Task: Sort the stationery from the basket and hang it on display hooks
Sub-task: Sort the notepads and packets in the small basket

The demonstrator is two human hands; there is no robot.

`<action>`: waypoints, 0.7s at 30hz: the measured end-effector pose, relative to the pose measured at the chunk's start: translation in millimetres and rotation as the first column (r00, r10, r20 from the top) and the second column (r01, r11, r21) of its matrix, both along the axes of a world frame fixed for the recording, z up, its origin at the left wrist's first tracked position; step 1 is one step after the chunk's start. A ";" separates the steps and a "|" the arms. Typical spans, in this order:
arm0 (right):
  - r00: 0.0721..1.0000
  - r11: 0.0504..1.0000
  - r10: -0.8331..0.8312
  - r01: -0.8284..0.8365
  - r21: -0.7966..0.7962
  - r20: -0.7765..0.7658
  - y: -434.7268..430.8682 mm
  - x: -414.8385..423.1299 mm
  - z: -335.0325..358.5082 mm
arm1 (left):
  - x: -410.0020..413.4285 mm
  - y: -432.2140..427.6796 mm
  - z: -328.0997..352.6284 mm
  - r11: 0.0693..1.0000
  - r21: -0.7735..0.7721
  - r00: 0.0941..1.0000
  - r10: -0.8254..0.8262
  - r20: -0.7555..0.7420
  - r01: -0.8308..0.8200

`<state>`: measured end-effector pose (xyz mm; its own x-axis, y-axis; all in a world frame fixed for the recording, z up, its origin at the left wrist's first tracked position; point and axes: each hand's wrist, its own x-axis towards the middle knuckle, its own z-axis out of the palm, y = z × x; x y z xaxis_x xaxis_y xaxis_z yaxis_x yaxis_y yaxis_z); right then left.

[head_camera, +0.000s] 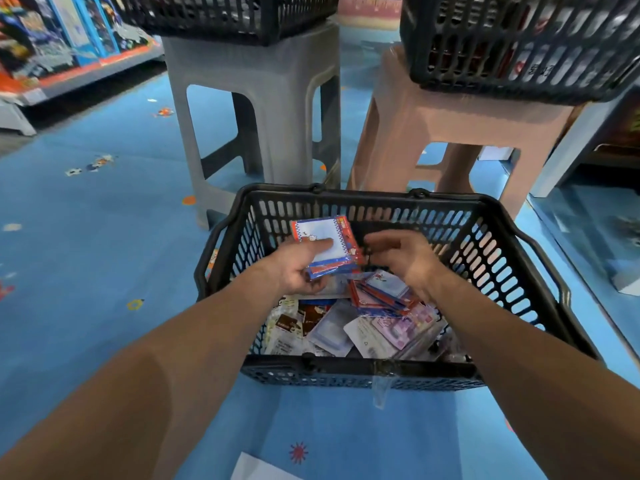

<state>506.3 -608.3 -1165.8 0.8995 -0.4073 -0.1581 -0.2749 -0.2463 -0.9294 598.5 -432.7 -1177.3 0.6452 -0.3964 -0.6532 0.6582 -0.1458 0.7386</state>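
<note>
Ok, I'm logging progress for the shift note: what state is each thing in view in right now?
left hand: grips a stack of notepad packs, held above the pile.
right hand: fingers curled beside the stack; hold unclear.
floor basket: on the floor, partly filled with packaged stationery.
grey stool: upright, a mesh basket on top.
pink stool: upright, a second basket on top.
</note>
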 end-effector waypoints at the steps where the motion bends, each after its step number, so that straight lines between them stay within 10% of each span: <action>1: 0.996 0.995 -0.021 0.013 -0.099 -0.088 -8.6 1.7 -6.5 | 2.1 -1.3 -3.9 1.000 0.016 1.000 0.012 0.023 -0.012; 4: 0.831 0.842 -0.009 -0.294 -0.453 -0.556 -31.8 -0.1 -30.2 | 7.3 -3.1 -11.9 0.997 0.070 0.997 0.029 0.072 -0.034; 7: 0.650 0.718 0.009 -0.533 -0.448 -0.760 -38.0 -6.2 -50.1 | 12.1 -6.4 -21.4 0.993 0.110 0.997 0.039 0.071 -0.047; 17: 0.660 0.670 -0.035 -0.542 -0.507 -0.751 -32.1 -1.8 -49.6 | 15.9 -17.5 -33.6 0.982 0.172 0.996 0.065 0.067 -0.076; 21: 0.751 0.801 -0.104 -0.326 -0.503 -0.652 -36.5 -1.8 -50.3 | 15.0 -16.2 -33.5 0.981 0.183 0.996 0.059 0.073 -0.072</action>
